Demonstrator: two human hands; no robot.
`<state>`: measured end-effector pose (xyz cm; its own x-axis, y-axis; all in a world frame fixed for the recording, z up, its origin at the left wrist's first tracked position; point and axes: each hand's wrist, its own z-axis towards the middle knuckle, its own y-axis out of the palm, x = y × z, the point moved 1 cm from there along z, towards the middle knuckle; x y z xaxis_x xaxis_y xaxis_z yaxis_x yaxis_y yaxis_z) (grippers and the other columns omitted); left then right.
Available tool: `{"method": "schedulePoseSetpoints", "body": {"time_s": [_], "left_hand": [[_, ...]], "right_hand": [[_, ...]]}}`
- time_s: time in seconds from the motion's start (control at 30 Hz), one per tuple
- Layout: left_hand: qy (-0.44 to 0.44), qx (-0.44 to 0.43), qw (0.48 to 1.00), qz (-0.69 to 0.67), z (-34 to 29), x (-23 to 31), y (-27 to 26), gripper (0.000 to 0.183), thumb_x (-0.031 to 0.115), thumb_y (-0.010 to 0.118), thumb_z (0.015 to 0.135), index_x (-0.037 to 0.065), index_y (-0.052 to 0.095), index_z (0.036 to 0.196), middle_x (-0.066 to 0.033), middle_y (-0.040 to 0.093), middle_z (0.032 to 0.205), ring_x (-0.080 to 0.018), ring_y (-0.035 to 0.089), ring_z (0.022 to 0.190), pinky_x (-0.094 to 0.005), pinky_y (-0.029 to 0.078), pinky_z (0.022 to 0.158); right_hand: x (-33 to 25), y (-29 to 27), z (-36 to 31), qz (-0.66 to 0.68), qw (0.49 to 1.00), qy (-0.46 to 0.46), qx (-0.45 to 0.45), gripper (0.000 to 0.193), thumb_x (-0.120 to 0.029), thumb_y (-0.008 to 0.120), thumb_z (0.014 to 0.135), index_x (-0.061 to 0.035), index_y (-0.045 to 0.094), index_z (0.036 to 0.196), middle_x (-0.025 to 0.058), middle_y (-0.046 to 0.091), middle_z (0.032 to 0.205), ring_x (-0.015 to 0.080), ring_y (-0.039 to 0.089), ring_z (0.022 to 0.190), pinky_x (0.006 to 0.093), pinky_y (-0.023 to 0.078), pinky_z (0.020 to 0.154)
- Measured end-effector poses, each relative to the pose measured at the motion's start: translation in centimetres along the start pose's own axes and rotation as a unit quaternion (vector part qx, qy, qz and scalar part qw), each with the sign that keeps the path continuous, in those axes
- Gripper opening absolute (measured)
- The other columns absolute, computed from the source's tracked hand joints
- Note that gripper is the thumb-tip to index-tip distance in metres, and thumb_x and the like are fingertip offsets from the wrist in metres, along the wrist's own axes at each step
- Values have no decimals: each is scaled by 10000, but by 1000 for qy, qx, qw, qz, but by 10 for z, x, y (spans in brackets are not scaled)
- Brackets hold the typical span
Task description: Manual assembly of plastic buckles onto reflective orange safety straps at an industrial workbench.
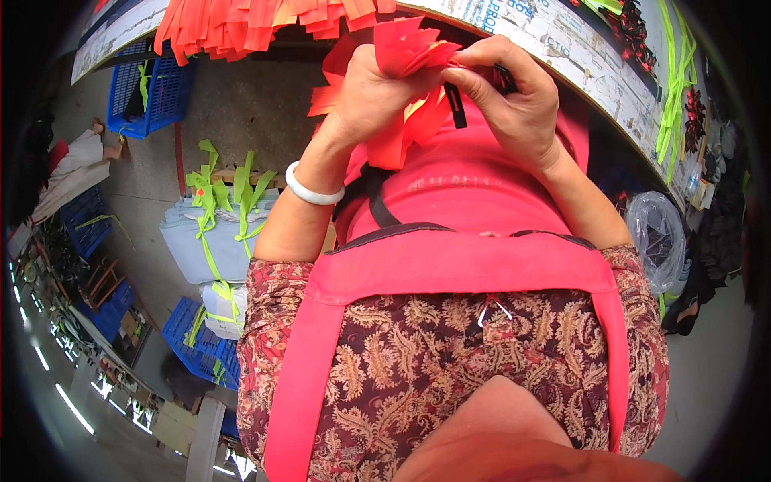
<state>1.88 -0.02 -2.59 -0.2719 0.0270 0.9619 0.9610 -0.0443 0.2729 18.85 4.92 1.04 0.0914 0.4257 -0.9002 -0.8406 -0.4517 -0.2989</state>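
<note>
Workshop floor: grey concrete is showing at left, where blue crates and a pale blue stack tied with lime-green strips are standing.
Tabletop: a pale, printed surface is curving across the top, carrying orange strips that are hanging over its near edge, and lime-green ribbons at right.
Orange bundle: gathered bright strips are sitting between both hands, just beside the tabletop.
Left hand: its fingers are curling tightly around the bundle; a white bangle is circling the wrist.
Right hand: its thumb and forefinger are pinching the bundle's edge; a black strip is hanging just below.
Clothing: a pink apron is covering a paisley shirt.
</note>
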Motion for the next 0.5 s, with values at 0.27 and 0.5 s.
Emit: {"method": "schedulePoseSetpoints", "body": {"time_s": [0.27,0.5], "left_hand": [[35,19,999,24,-2,-3,0,194,-9,668,830,8,682,1022,-16,635,794,-89,564,670,-240,460,588],[-28,-28,999,5,-2,3,-3,190,0,680,825,1,685,1015,-21,652,787,-75,570,693,-239,471,604]], "right_hand": [[-3,1,1,-24,1000,11,-14,137,-64,733,807,-13,652,905,21,622,799,60,541,662,201,431,570],[-2,-1,1,-24,999,-14,-27,165,-69,745,792,-12,651,914,35,624,805,62,541,678,205,432,587]]}}
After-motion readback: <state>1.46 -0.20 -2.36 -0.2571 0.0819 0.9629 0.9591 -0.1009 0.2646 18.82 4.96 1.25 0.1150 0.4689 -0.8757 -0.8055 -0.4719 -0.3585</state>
